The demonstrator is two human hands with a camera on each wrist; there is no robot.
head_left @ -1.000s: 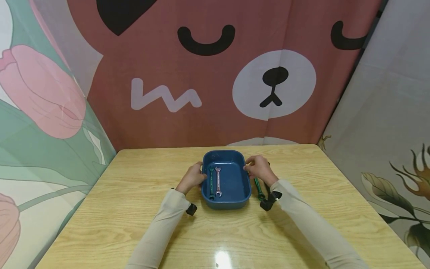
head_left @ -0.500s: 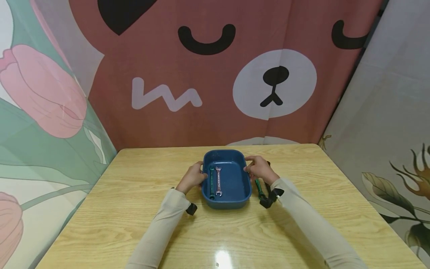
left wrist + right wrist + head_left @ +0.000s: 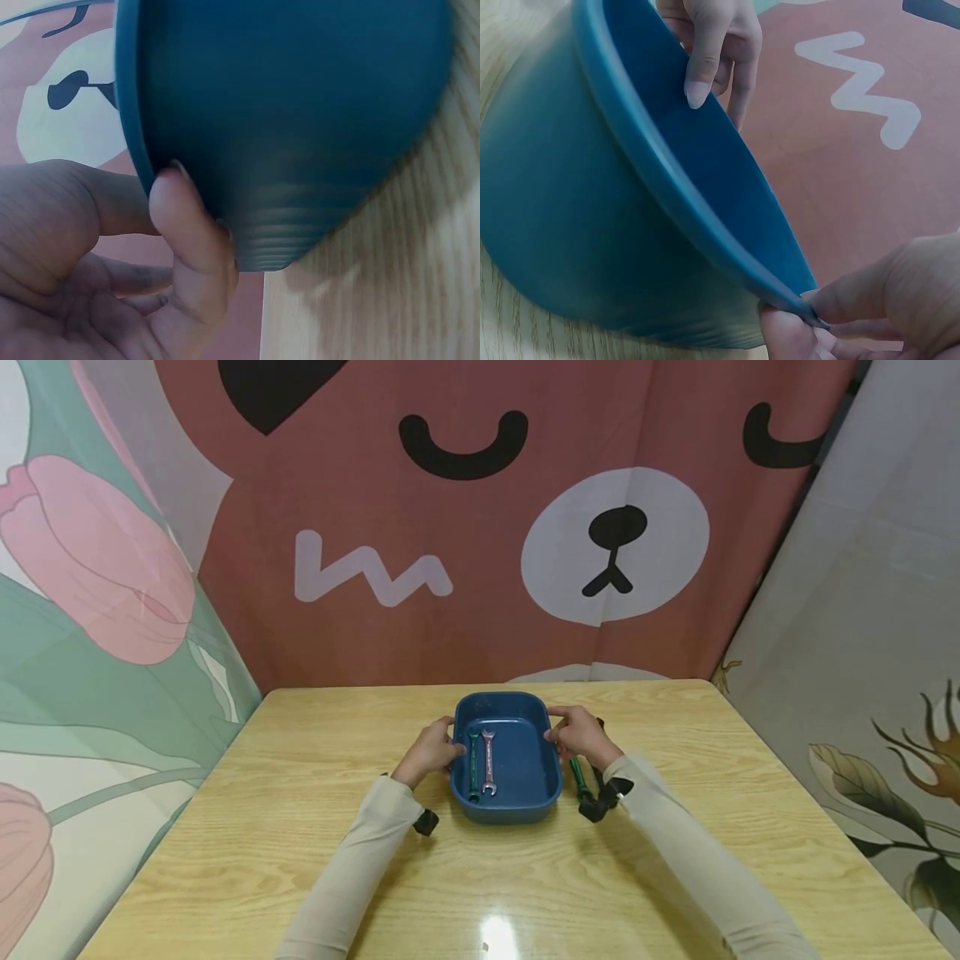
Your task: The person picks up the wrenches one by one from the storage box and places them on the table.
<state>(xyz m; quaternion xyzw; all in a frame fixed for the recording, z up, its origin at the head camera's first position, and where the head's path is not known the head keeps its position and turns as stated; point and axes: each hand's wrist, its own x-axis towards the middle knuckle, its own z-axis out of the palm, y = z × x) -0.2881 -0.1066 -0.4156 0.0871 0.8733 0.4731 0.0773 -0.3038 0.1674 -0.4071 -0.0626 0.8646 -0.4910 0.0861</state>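
A blue rectangular plastic bin (image 3: 525, 768) stands on the table, held at both long sides. At its left rim my left hand (image 3: 429, 750) grips the edge, its thumb lapping over the rim; the left wrist view shows fingers against the bin's outer wall (image 3: 300, 112). My right hand (image 3: 585, 735) pinches the right rim, and in the right wrist view its thumb and fingers (image 3: 787, 330) close on the rim near a corner. Inside, toward the left wall, a green wrench (image 3: 473, 768) and a pinkish metal open-end wrench (image 3: 489, 764) lie side by side, lengthwise.
Another green wrench (image 3: 579, 777) lies on the table right of the bin, partly hidden under my right hand and wrist camera (image 3: 596, 806). The wooden table (image 3: 337, 843) ends at a hanging cloth (image 3: 360, 643) printed with a bear.
My right forefinger has straightened along the rim. The bin, both wrenches in it and my left hand stay practically in place.
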